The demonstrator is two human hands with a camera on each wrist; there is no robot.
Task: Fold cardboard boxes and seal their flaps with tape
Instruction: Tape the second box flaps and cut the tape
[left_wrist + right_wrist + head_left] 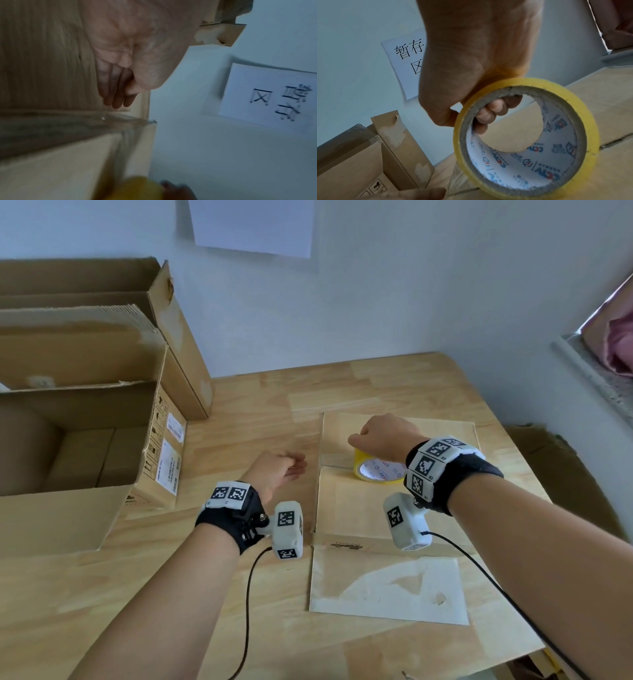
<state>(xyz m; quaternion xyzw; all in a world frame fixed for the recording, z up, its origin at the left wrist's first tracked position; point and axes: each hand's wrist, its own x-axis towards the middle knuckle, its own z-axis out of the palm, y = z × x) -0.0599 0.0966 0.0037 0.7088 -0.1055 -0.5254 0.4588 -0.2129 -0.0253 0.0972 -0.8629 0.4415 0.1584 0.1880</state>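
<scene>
Fingers [489,112] of the right hand [385,436] curl through the hole of the yellow tape roll [525,138] and grip its ring. That roll stands on its edge on the flat cardboard box [394,508], near the seam across the box. The left hand [274,470] is held just left of the flat box, above the wooden table [154,594]. Its fingers [116,86] are straight and close together, and they hold nothing.

A big open box [85,440] sits on the left side of the table, with smaller brown boxes inside it. Behind it a taller open box [178,337] leans by the wall. A white paper sign [402,56] with dark writing hangs on the wall; the right hand covers part of it in the right wrist view. White torn patches show on the near flap of the flat box. A black cable [246,611] runs from the left wrist camera across the table.

From the head view the right wrist band hides part of the tape roll. The left wrist view is blurry, and the tape is only a yellow smear at its bottom edge. Something pink [620,347] shows at the right edge, cut off and hard to tell.
</scene>
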